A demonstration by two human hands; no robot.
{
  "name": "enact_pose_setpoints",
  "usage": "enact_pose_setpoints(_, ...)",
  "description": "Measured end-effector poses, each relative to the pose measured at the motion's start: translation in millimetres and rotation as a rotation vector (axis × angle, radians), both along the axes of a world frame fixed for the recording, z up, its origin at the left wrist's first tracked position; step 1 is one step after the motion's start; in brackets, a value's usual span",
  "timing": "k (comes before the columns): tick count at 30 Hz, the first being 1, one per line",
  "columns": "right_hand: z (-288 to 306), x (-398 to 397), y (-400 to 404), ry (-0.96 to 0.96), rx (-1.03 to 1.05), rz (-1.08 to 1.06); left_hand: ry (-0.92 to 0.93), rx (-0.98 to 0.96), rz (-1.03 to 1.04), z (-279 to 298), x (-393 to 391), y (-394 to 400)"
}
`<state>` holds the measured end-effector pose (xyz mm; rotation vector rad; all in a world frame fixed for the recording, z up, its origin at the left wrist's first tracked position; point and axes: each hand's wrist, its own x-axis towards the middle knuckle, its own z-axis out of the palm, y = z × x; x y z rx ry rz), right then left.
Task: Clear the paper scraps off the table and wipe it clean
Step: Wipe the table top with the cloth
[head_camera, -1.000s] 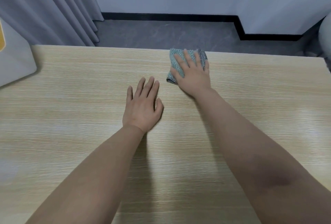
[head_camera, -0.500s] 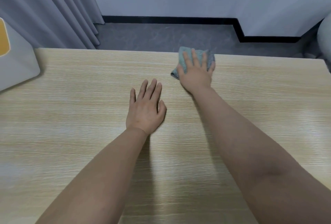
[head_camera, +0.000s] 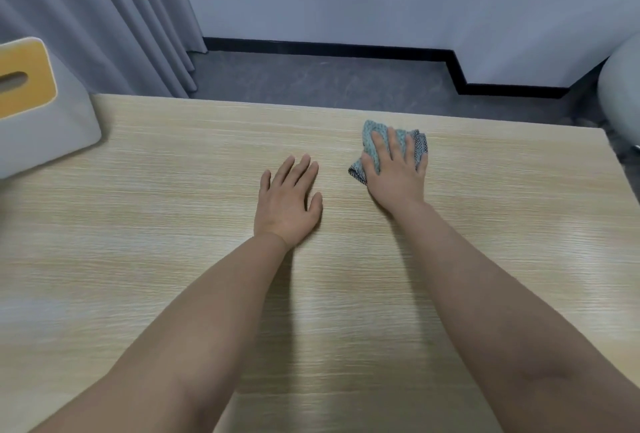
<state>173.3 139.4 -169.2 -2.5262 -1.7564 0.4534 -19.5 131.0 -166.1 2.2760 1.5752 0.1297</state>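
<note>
A teal woven cloth (head_camera: pixel 370 139) with a dark edge lies on the light wooden table (head_camera: pixel 173 224) near its far edge. My right hand (head_camera: pixel 394 169) presses flat on the cloth with straight, spread fingers and covers most of it. To its left, my left hand (head_camera: pixel 287 204) rests palm down on the bare tabletop, fingers straight. No paper scraps show on the table.
A grey tissue box (head_camera: pixel 38 110) with a yellow top stands at the table's far left corner. Beyond the far edge are dark floor, grey curtains (head_camera: pixel 104 16) and a white wall. A pale rounded object (head_camera: pixel 623 86) sits off the right edge.
My right hand has slid the cloth to the right along the far part of the table. The left hand stays flat in the same spot. The view has tilted up a little.
</note>
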Motion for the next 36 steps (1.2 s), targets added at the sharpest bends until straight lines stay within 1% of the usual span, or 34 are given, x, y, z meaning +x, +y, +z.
enact_pose_setpoints(4, 1.0, -16.6, -11.9, -0.001, -0.026, -0.017, -0.062, -0.031, -0.038, 8.2, -14.1, 8.6)
enact_pose_setpoints(7, 2.2, -29.0, -16.9, -0.003, -0.045, -0.019, 0.006, -0.016, -0.058, 13.4, -42.3, 20.2)
enact_pose_setpoints(11, 1.2, -53.1, -16.3, -0.022, -0.047, -0.011, 0.071, -0.034, 0.007, 17.0, -85.3, 36.1)
enact_pose_setpoints(14, -0.2, -80.7, -11.1, -0.027, -0.02, 0.028, 0.109, -0.046, 0.002, 17.7, -114.8, 45.8)
enact_pose_setpoints(19, 0.0, -133.7, 8.5, -0.022, 0.01, 0.137, 0.109, -0.053, -0.077, 15.3, -149.0, 51.5)
enact_pose_setpoints(24, 0.9, -130.4, 26.0, 0.007, 0.018, 0.15, 0.073, -0.002, -0.075, 12.9, -161.2, 50.9)
enact_pose_setpoints(26, 0.6, -117.5, 31.1, 0.004, 0.027, 0.102, 0.08, 0.009, -0.088, 11.7, -162.9, 51.6)
enact_pose_setpoints(32, 2.1, -65.6, 34.5, -0.021, -0.004, -0.134, 0.084, 0.024, -0.092, 7.6, -163.8, 50.4)
enact_pose_setpoints(36, -0.2, -73.4, 39.7, -0.026, -0.009, -0.238, 0.075, 0.026, -0.09, 6.3, -163.8, 49.2)
